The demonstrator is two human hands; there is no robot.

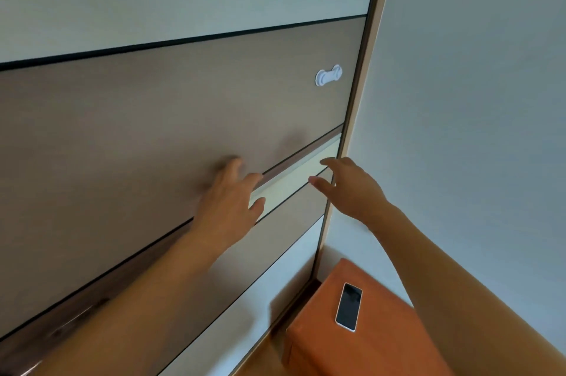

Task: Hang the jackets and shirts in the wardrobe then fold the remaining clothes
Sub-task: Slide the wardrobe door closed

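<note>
Filling the left and centre, wardrobe (122, 130): closed front of 1 brown panel between pale panels, tilted in the frame.
Left hand (226, 201): centre, blurred, fingers straight and spread wide, laid against the brown panel's lower edge, holding nothing.
White handle (328, 75): upper centre-right, on the brown panel near the wardrobe's right edge.
Right hand (352, 189): right of centre, fingers extended and loosely apart, holding nothing, at the wardrobe's edge strip; contact cannot be told.
Phone (349, 306): lower right, dark screen up, lying on the orange stool (382, 345).
Wall (474, 100): right, plain, pale.
</note>
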